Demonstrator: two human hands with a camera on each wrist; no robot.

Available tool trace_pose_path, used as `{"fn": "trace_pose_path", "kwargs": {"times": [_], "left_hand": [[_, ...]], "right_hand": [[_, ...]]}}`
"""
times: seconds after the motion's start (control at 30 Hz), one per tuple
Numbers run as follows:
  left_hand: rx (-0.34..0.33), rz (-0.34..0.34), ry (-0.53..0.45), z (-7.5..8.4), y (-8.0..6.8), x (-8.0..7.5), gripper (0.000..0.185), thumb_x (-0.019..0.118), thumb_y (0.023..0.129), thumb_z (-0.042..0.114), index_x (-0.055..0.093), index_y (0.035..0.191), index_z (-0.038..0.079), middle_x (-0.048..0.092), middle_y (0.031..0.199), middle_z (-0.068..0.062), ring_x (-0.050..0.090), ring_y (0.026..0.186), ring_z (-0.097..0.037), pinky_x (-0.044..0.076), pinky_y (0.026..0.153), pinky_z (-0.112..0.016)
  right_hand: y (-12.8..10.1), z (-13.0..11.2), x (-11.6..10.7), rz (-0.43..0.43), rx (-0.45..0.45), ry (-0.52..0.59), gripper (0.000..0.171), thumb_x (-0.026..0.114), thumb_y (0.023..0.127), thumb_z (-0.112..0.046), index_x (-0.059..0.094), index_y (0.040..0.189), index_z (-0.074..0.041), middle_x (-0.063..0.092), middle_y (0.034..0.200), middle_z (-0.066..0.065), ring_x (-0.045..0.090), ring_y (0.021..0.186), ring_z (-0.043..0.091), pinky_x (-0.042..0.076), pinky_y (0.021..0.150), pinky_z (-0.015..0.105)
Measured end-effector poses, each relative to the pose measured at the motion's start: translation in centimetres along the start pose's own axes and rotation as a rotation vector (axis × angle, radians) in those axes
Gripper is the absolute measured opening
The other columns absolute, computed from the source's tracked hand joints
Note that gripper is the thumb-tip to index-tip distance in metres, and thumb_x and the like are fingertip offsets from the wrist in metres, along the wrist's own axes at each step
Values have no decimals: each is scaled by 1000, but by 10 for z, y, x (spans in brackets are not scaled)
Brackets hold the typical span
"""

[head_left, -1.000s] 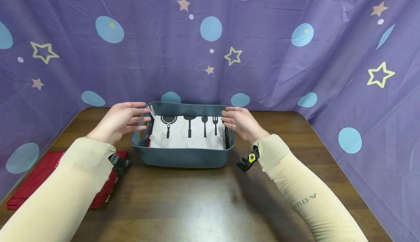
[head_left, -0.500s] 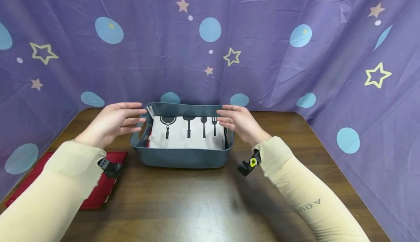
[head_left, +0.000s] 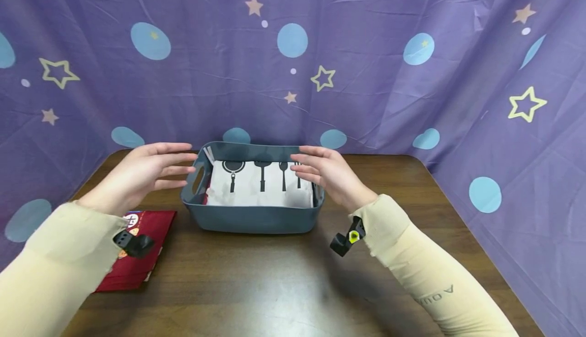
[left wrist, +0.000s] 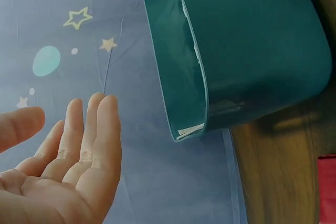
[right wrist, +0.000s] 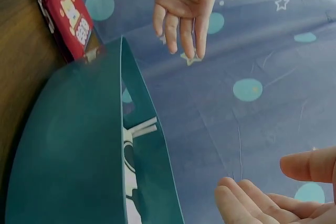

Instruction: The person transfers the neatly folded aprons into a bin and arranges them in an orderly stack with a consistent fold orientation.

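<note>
A blue-grey plastic basket point(head_left: 252, 220) with handle cut-outs stands on the table, and a folded white cloth point(head_left: 247, 192) printed with dark kitchen utensils lies inside it. My left hand point(head_left: 146, 172) is held in the air beside the basket's left end, fingers straight and holding nothing. On the other side my right hand point(head_left: 331, 174) hovers with straight fingers, its fingertips overlapping the basket's right end in the head view. The right wrist view has both the left hand point(right wrist: 184, 9) and the right hand point(right wrist: 273, 205) raised, with nothing in them.
A flat red folded item point(head_left: 151, 255) with a cartoon print lies left of the basket, partly hidden by the left sleeve. The wooden table point(head_left: 256, 286) runs back to a purple curtain point(head_left: 366, 98) close behind the basket. White strips point(head_left: 208, 154) stick up in the basket's back left corner.
The left hand has drifted left, away from the basket, baring some of the red item's print. The right hand has shifted left over the basket's right end. The basket stays put.
</note>
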State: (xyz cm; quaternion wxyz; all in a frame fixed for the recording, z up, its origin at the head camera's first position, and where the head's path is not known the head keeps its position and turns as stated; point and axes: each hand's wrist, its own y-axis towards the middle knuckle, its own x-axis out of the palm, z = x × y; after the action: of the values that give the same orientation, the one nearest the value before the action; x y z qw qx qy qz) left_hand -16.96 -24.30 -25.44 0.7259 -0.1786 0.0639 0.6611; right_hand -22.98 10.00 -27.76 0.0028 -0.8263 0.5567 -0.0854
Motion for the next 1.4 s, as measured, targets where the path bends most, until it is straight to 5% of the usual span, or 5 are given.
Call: {"fn": "trace_pose_path", "kwargs": {"times": [0.97, 1.23, 1.4], "left_hand": [[81, -4, -13, -18, -38, 4, 61, 49, 105, 31, 28, 153, 1, 65, 110, 26, 68, 101, -1, 60, 82, -28], [81, -18, -77, -36, -48, 2, 57, 52, 103, 31, 33, 150, 6, 66, 117, 23, 69, 104, -5, 59, 83, -27], [95, -24, -150, -47, -54, 2, 35, 52, 104, 24, 49, 138, 19, 68, 116, 20, 71, 101, -7, 60, 81, -27]], "right_hand": [[-27, 22, 27, -120, -36, 53, 42, 54, 98, -7, 48, 139, 4, 59, 135, 24, 72, 100, 19, 54, 99, 36], [-31, 36, 31, -167, -16, 90, 41, 53, 99, -6, 49, 138, 5, 62, 133, 23, 71, 102, 20, 53, 101, 37], [-32, 44, 33, -181, 7, 120, 40, 53, 99, -5, 49, 138, 5, 60, 134, 25, 71, 99, 18, 53, 100, 36]]}}
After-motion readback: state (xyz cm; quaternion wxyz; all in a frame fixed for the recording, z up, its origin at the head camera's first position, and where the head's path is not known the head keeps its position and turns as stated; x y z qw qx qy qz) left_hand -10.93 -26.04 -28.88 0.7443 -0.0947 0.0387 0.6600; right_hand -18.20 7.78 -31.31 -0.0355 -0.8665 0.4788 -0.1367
